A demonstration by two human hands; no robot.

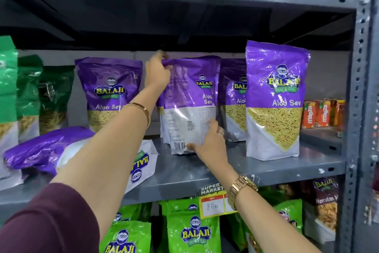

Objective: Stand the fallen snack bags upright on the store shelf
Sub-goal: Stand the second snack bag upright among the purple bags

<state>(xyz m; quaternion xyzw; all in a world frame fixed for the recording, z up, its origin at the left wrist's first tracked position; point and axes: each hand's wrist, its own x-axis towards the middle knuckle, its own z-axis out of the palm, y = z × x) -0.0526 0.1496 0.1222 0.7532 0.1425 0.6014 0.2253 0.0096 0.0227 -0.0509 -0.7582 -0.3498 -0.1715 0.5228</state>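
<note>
A purple Aloo Sev bag [188, 105] is being held upright near the middle of the grey metal shelf [266, 167], its printed back panel and barcode turned partly outward. Its crinkled top seal is pinched by the left hand [156, 74], while its lower right edge is gripped by the right hand [209, 144], thumb pressed just beside the barcode. The bag's base is seen touching the shelf.

Just behind it, to the right, another purple bag [233, 99] is stood upright and is partly hidden. Toward the right end of the shelf, closer to the front edge, a front-facing purple bag [276, 101] is standing free, its clear window filled with thin yellow strands. To the left, an upright purple bag [108, 90] is placed near the back, partly crossed by the left forearm.

At the left front of the shelf a fallen purple bag [45, 148] is lying on its side, glossy film creased and puffed. Beside it a flat bag [141, 162] is lying with its white base toward the centre, its logo seen upside down, half covered by the forearm.

Green bags [26, 92] are lined along the far left end. Orange cartons [320, 113] are seen at the right, beyond the perforated steel upright [356, 109]. A yellow price tag [213, 203] is fixed to the shelf's front edge, with light green bags [192, 230] stocked below.
</note>
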